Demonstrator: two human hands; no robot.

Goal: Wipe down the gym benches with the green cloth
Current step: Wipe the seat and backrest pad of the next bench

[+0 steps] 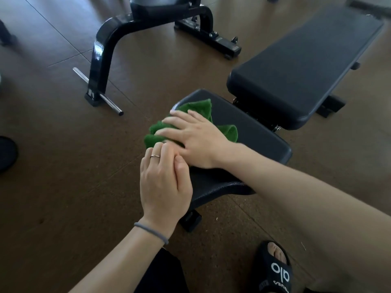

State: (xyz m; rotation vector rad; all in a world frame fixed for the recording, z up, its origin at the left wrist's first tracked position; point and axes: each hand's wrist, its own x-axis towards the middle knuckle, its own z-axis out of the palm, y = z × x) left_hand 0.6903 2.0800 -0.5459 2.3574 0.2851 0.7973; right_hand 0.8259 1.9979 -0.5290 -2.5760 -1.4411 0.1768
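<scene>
1. Black slide sandal [275, 269] nearest the camera, below the seat pad; white "alo" on its strap, smaller print under it unreadable.
2. Left hand [164, 182] at the near-left edge of the seat pad, grey hair tie [151, 232] on the wrist, ring [155, 155] on one finger. Fingers bent, tips at the green cloth and against the right hand; cannot tell whether they pinch the cloth.
3. Right hand [194, 138] flat, fingers spread and straight, pressing down on the cloth, nothing grasped.
4. Green cloth [201, 108]: terry texture, bunched in folds, lying on the left part of the seat pad, partly over its left edge.
5. Seat pad [254, 132]: dark padded vinyl, rounded corners.
6. Longer back pad [306, 60] beyond the seat pad, same dark vinyl, a hinge gap between them.
7. Second bench frame [103, 49], glossy black with a chrome bar, far left of the seat pad on the brown floor [53, 166].
</scene>
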